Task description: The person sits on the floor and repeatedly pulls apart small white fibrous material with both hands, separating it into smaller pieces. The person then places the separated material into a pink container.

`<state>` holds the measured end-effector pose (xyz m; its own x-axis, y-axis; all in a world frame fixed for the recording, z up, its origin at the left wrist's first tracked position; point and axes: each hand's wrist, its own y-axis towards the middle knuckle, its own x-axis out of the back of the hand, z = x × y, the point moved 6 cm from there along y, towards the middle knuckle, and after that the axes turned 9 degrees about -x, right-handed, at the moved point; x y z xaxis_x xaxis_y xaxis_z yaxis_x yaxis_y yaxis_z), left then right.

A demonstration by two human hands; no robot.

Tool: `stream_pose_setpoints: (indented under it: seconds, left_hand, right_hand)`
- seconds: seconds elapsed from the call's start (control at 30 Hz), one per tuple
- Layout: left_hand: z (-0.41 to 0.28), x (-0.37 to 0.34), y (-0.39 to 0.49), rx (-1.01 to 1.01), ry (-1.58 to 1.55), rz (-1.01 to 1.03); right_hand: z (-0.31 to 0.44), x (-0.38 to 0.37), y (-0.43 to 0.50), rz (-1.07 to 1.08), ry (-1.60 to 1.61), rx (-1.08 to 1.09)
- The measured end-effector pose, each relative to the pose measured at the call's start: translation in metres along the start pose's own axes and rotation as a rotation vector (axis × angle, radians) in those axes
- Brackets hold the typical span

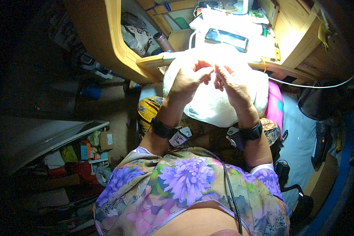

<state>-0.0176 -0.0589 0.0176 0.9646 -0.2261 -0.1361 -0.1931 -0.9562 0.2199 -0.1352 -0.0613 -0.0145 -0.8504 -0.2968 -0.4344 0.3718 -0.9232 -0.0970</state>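
Note:
My left hand (191, 78) is raised over a white cloth or plastic sheet (209, 109) that lies across my lap and is washed out by a bright lamp. Its thumb and index finger are pinched together. Close to it on the right, my right hand (231, 79) has its fingertips pinched too, nearly touching those of the left. Whatever lies between the fingertips is too small and too glaring to make out. A black strap with a small device circles each wrist.
Beyond my hands, a wooden desk edge (153, 60) holds a smartphone (227, 39) and a pinkish bottle (163, 42). A white cable (312, 85) runs off to the right. Boxes and bags fill a shelf at the lower left. A pink cushion (273, 103) lies at my right.

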Motion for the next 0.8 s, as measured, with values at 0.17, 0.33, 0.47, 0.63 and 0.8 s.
stream_pose_setpoints:
  seconds: [0.17, 0.33, 0.47, 0.63, 0.8]
  left_hand:
    - [-0.002, 0.002, 0.001, -0.019, -0.018, -0.051]
    - [-0.005, 0.001, 0.002, -0.056, 0.103, -0.035]
    - [-0.008, -0.001, -0.002, -0.107, 0.336, -0.108]
    - [-0.005, -0.002, -0.002, -0.079, 0.258, -0.082]
    - [-0.002, 0.000, 0.000, -0.060, 0.046, -0.070]
  right_hand:
    - [0.011, -0.003, -0.003, -0.090, 0.040, 0.149]
    - [0.012, -0.002, -0.008, -0.130, 0.062, 0.025]
    - [0.019, -0.004, -0.007, -0.061, -0.072, 0.139]
    - [0.003, 0.004, -0.001, -0.087, -0.102, 0.061]
    - [-0.001, -0.003, 0.000, 0.016, -0.093, 0.100]
